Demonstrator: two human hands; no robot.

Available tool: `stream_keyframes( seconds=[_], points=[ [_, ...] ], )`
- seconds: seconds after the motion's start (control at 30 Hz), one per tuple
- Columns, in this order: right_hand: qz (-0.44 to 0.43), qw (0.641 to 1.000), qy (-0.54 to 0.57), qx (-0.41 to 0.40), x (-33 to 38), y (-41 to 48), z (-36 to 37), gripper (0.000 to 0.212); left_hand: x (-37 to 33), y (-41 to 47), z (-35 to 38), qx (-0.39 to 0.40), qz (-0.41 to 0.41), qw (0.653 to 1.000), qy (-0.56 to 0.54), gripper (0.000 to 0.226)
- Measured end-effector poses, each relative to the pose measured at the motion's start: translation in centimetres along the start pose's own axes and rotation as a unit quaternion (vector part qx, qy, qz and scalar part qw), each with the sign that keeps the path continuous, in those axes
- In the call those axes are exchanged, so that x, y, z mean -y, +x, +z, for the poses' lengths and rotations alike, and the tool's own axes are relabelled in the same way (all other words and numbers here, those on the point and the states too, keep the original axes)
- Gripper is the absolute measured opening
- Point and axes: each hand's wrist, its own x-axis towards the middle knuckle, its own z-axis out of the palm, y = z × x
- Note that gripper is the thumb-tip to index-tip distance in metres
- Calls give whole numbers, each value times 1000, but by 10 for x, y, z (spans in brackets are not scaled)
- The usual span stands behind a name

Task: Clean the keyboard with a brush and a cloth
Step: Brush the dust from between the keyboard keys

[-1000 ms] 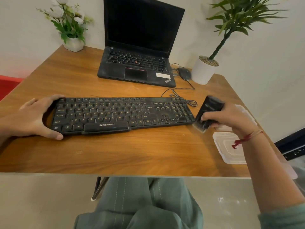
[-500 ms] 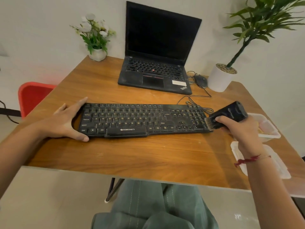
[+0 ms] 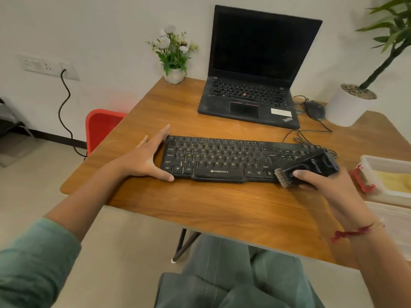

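Brush poised at the keyboard's right end

The keyboard lies mid-frame on the bench. The left hand, spread wide, cups its left end, likely to stop it sliding. The right hand, at centre right, is curled tight around the black brush, bristles angled down-left over the keyboard's near right corner; contact is unclear.

The keyboard reads "ZEBRONICS" below its space bar; the laptop bears "ThinkPad" at its corner.
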Motion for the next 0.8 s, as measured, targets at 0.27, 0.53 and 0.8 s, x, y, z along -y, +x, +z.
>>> stream_keyframes(
  seconds=[0.27, 0.53, 0.8],
  points=[
    [-24, 998, -55, 11, 4, -19, -3, 57, 4, -3, 17, -72, -14, 996, 42, 141],
    [-167, 900, -398, -56, 19, -36, -24, 47, -9, 0, 22, -79, -40, 994, 70, 148],
    [37, 987, 105, 117, 31, -19, 21, 64, -16, -3, 9, -5, -43, 998, 40, 146]
  ],
)
